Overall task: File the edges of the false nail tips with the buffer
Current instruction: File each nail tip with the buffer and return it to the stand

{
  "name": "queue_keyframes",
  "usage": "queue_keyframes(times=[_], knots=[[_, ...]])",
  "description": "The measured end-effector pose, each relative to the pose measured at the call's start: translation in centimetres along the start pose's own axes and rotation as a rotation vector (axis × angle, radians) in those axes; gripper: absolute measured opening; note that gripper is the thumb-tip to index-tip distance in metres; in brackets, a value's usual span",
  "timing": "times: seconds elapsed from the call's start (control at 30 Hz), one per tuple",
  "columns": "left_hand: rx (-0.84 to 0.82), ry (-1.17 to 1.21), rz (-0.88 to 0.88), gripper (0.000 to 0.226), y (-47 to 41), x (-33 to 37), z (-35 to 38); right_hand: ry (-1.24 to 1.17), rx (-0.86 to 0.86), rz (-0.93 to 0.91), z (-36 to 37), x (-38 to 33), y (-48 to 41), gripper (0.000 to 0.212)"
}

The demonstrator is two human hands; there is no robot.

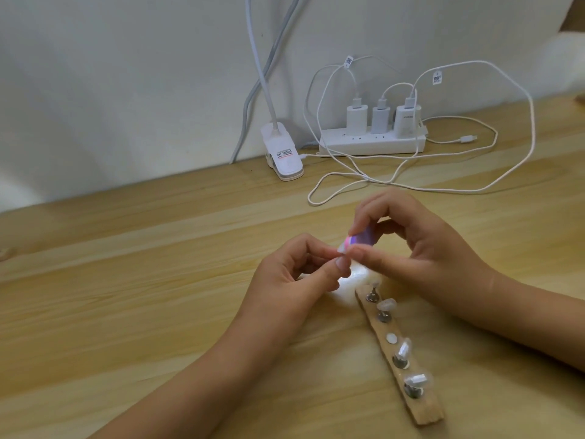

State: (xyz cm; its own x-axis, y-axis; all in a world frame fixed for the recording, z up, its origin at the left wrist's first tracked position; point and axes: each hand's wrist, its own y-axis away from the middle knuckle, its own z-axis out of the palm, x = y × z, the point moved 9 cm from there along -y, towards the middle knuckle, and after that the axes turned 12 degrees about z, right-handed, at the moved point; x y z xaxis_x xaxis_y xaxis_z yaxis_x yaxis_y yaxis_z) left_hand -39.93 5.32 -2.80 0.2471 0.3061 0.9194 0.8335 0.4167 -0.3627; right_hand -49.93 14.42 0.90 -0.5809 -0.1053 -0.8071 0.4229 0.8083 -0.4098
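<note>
My right hand (421, 245) grips a small purple and pink buffer block (456, 239) between thumb and fingers. Its pink end touches a pale false nail tip (437, 248) that my left hand (297, 274) pinches between thumb and forefinger. The nail tip is mostly hidden by my fingers. Below my right hand lies a wooden strip (421, 407) with metal stands; several carry clear nail tips (386, 305), and one white spot (391, 338) on it has no stand.
On the wooden table (126, 296), a white power strip (368, 144) with three chargers stands at the back wall. Its white cables (395, 182) loop across the table just beyond my hands. A white clip lamp base (283, 153) sits left of the strip.
</note>
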Motion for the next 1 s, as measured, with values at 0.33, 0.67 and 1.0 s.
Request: queue_keyframes(times=[0.33,0.67,1.0], knots=[[0.009,0.057,-0.066,0.014,0.1,-0.5,0.1,-0.321,0.080,0.350,-2.2,4.2,-1.1,0.031],[0.237,0.351,-0.108,0.009,-0.1,-0.6,-1.8,-0.385,0.050,0.357,-1.9,4.3,-1.3,0.024],[-0.180,-0.541,0.506,0.010,1.9,4.7,3.0,-0.382,-0.015,0.372,-1.2,4.6,-1.3,0.022]])
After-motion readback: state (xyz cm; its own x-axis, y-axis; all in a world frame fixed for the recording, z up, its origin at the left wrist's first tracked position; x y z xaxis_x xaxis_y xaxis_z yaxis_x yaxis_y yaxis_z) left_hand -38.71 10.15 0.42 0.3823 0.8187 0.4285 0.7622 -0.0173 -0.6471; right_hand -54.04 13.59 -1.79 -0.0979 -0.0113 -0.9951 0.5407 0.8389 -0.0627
